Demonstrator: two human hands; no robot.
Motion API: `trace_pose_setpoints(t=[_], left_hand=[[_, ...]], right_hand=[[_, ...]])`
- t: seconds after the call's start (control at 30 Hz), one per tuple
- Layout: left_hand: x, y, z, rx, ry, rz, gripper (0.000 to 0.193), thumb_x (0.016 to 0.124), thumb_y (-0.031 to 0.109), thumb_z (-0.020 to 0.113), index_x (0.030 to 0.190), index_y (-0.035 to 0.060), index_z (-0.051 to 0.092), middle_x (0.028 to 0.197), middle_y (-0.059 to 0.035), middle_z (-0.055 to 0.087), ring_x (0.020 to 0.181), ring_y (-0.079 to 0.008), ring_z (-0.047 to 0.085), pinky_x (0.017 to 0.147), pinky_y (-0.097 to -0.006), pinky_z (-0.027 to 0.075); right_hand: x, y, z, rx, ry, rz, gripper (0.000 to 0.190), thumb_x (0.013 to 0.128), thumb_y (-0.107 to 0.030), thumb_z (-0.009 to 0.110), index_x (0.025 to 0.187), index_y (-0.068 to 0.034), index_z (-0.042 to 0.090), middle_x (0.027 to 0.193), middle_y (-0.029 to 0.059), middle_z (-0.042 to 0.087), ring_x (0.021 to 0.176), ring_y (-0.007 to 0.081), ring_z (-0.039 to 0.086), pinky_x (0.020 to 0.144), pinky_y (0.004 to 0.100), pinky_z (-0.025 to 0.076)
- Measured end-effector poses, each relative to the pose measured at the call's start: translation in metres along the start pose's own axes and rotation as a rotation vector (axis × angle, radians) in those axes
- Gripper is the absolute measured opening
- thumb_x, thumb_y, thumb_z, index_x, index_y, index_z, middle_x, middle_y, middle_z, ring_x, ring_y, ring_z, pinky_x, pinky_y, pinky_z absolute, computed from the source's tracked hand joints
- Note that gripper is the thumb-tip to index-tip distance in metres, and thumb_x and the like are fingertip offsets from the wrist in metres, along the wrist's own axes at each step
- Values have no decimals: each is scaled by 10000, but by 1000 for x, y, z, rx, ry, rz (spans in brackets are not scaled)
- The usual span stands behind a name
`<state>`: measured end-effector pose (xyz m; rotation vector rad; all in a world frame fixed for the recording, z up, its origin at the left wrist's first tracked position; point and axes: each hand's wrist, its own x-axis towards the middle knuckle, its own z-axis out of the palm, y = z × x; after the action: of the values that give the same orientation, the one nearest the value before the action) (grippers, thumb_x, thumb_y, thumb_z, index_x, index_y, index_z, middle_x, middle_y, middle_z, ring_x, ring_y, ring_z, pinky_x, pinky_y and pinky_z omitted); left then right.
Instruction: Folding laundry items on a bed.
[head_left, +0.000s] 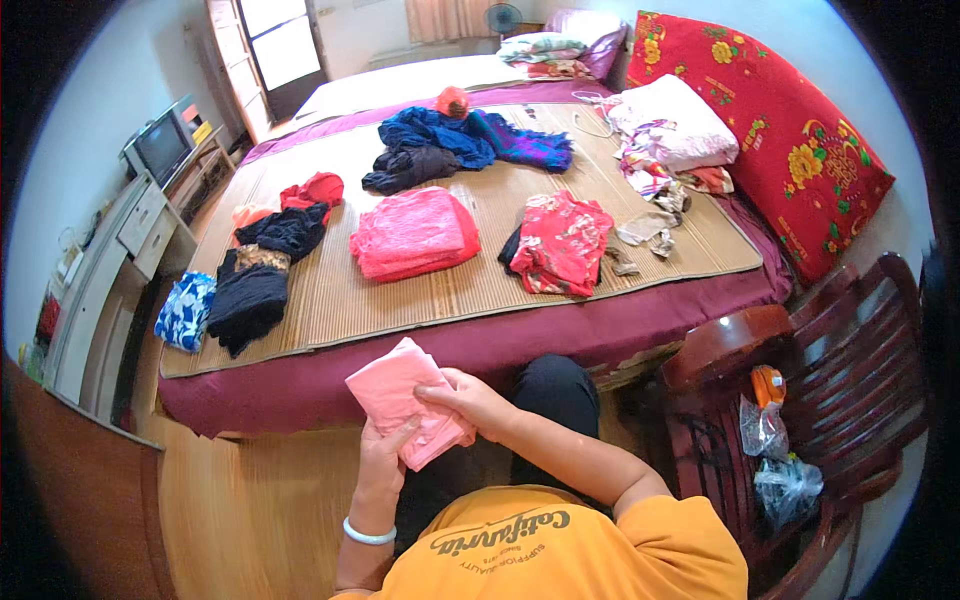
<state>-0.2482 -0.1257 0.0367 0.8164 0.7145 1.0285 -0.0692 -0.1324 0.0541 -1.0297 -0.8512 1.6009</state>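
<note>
A folded pink cloth garment (405, 390) is held in front of my chest, above my lap. My left hand (386, 448) grips its lower left edge, thumb on top. My right hand (466, 401) pinches its right side, with the fingers hidden beneath. Beyond it on the bed mat (420, 307) lies a stack of folded bright pink cloth (412, 232). To the right of that stack is a red floral garment (562, 244), partly over a dark one. Black garments (251, 292) and a blue-and-white patterned cloth (186, 309) are at the left.
Blue and purple clothes (465, 142) lie farther back on the bed. Socks (649, 227) and a white pillow (675, 124) are at the right, before a red floral board (780, 142). A wooden chair (720, 450) with plastic bags (787, 487) stands close on my right.
</note>
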Motion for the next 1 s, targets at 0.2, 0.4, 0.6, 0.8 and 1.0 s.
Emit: trace_pose_setpoints(t=[0.2,0.4,0.6,0.8,1.0], left_hand=[[18,-2,16,-1,-111,-62,507,837,-57,635,1307,-5,454,1236,-118,584,1138,-223,589,974,-358,494],[40,-5,33,44,-158,-130,445,858,16,653,1273,-19,496,1207,-107,603,1094,-223,610,950,-364,501],[65,-18,38,-44,-193,-227,414,877,20,646,1260,-30,497,1198,-117,604,1073,-217,616,926,-359,507],[63,-19,34,-105,-221,-271,428,884,41,631,1274,-40,477,1226,-130,591,1121,-256,600,988,-400,480],[61,-27,21,-119,-248,-263,449,867,42,655,1276,-27,485,1237,-123,590,1125,-253,597,986,-402,484]], right_hand=[[2,6,-20,88,0,-42,376,882,-225,706,1168,-36,553,1000,55,642,887,107,617,776,273,511],[10,11,-40,76,77,-164,362,892,-226,696,1152,-15,559,1008,52,633,895,104,594,798,282,501],[30,-13,-113,-305,238,-290,285,951,-255,608,1123,-29,585,957,47,648,800,104,598,720,268,502],[42,-75,-258,-369,857,-382,300,928,-234,624,1150,-47,551,933,36,608,718,95,573,593,247,481],[64,-109,-322,-349,1008,-33,435,803,-361,757,1016,-26,577,799,22,590,639,100,548,510,254,454]])
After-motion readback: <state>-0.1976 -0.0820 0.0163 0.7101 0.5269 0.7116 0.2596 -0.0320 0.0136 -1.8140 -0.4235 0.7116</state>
